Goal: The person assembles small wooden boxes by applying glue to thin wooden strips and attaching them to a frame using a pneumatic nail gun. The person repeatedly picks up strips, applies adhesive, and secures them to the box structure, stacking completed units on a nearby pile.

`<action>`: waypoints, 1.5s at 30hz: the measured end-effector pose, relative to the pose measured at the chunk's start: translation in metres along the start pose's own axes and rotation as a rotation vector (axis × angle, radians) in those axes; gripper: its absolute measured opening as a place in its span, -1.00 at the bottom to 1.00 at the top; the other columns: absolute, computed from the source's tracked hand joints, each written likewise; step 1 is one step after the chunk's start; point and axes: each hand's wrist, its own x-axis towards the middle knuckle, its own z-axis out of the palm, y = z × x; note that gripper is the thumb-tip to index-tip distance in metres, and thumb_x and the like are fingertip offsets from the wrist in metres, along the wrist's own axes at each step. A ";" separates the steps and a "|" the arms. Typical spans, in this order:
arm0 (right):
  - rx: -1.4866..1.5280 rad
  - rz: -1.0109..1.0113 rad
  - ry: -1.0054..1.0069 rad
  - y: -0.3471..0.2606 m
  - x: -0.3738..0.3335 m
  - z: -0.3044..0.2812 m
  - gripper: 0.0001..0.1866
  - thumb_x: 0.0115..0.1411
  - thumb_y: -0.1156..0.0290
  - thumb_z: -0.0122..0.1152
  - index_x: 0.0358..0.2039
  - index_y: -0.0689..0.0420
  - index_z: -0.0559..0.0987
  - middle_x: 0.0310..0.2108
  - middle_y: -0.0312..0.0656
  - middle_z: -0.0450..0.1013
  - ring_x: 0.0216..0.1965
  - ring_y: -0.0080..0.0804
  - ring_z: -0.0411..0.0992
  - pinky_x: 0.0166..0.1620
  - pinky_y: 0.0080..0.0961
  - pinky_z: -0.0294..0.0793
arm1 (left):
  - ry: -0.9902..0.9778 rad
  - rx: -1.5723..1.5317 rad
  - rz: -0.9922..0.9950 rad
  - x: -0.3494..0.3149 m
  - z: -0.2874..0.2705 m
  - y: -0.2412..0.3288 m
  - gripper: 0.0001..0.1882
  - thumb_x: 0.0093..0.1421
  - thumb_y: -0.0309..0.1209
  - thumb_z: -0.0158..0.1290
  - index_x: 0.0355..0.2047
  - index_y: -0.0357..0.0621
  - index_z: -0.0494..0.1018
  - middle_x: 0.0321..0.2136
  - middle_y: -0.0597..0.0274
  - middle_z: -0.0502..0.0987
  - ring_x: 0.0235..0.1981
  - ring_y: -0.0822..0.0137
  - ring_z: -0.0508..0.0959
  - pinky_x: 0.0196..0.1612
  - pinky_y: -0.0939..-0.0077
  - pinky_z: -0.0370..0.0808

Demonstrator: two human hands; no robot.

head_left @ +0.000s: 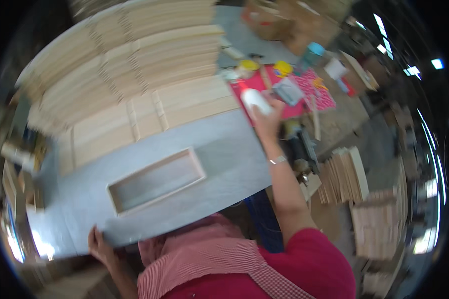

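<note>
My right hand (pixel 268 119) reaches out past the table's right end, its fingers wrapped round a white squeeze bottle (pixel 255 100) with a red tip. The bottle is tilted over a pink-red cloth. At the near left edge of the grey table (pixel 224 149) my left hand (pixel 101 245) rests with its fingers apart, holding nothing. A rectangular wooden frame (pixel 157 180) lies flat on the tabletop between my hands, touched by neither. The picture is a little blurred.
Tall rows of stacked wooden strips (pixel 134 70) fill the table's far side. Yellow tubs (pixel 283 69), a teal-lidded jar (pixel 312 54) and a grey box (pixel 288 92) stand about the red cloth (pixel 254 82). Thin boards (pixel 341 174) are stacked on the right.
</note>
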 end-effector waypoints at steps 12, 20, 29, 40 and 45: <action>-0.930 0.017 -0.097 0.070 0.101 0.001 -0.66 0.15 0.26 0.32 -0.11 0.16 0.60 -0.24 0.14 0.55 -0.12 0.02 0.56 0.01 -0.07 0.55 | 0.066 0.450 -0.076 -0.017 0.022 0.114 -0.68 0.37 -0.27 0.03 -0.03 -0.16 0.64 -0.26 0.01 0.67 -0.36 0.15 0.60 -0.29 0.26 0.58; -0.690 0.134 -0.458 0.126 0.110 -0.008 -0.86 0.12 0.33 0.25 -0.34 0.03 0.70 -0.26 -0.02 0.59 -0.15 0.01 0.59 -0.08 -0.09 0.60 | 0.078 0.343 -0.020 0.026 0.028 0.052 -0.71 0.37 -0.32 0.00 -0.08 -0.14 0.66 -0.20 0.04 0.67 -0.29 0.17 0.62 -0.21 0.26 0.59; -0.455 0.004 0.591 0.061 -0.039 -0.217 -0.77 0.20 0.41 0.28 -0.14 0.22 0.63 -0.28 -0.04 0.60 -0.28 -0.31 0.58 -0.18 -0.39 0.54 | 0.069 0.598 0.245 0.030 0.013 0.054 -0.71 0.35 -0.34 0.04 -0.10 -0.26 0.63 -0.19 -0.07 0.64 -0.23 0.10 0.62 -0.11 0.19 0.57; -0.813 1.307 -0.003 0.176 -0.221 -0.292 0.16 -0.10 -0.30 0.47 0.20 0.42 0.25 0.21 0.26 0.31 0.23 0.20 0.35 0.21 -0.13 0.44 | 0.120 0.417 0.177 0.063 0.010 -0.018 -0.68 0.26 -0.47 -0.02 -0.09 -0.38 0.61 -0.16 -0.25 0.62 -0.14 -0.06 0.61 -0.03 0.11 0.56; -0.845 1.217 0.121 0.170 -0.216 -0.268 0.33 -0.14 -0.32 0.49 0.28 0.48 0.07 0.25 0.32 0.21 0.25 0.24 0.30 0.24 -0.12 0.42 | 0.181 0.315 0.239 0.066 0.002 -0.042 -0.66 0.22 -0.53 -0.08 -0.10 -0.35 0.62 -0.18 -0.20 0.63 -0.17 -0.02 0.61 -0.05 0.13 0.55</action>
